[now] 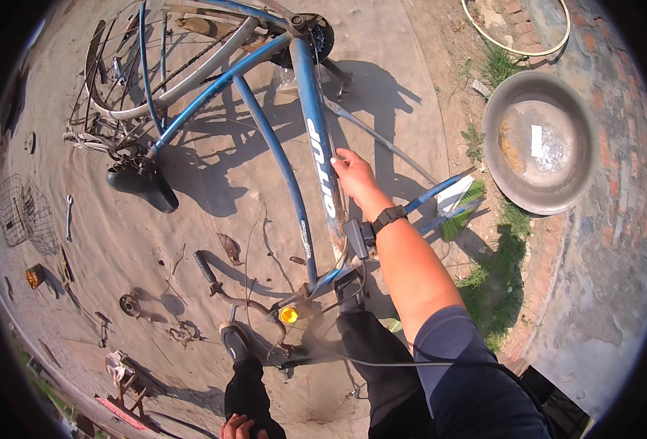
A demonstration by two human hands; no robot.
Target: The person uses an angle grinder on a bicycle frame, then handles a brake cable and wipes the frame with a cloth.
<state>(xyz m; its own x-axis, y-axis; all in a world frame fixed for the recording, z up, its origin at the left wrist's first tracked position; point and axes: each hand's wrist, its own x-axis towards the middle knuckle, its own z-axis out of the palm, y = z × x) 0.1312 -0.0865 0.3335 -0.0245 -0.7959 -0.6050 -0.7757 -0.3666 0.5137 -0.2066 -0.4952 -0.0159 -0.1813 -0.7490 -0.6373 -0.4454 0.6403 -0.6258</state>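
My right hand (351, 172) has its fingers closed at the edge of the long lettered blue frame tube (305, 88) of an upturned or lying bicycle, beside a thin cable along that tube. The bike has a black saddle (140, 186), a dull silver rear mudguard (192, 84) and a chainring (320, 40). A rusty handlebar (243, 300) lies near my shoes, by a small yellow round object (289, 314). My left hand (239, 426), low at the edge of the view, rests on my dark trouser leg with loosely bent fingers, apparently holding nothing.
A large metal basin (512, 110) and pale hose (563, 29) lie right, by grass and brick paving (601, 117). On the tarp (206, 241) lie a spanner (69, 216), wire basket (16, 208), round metal part (129, 306) and other scattered bits.
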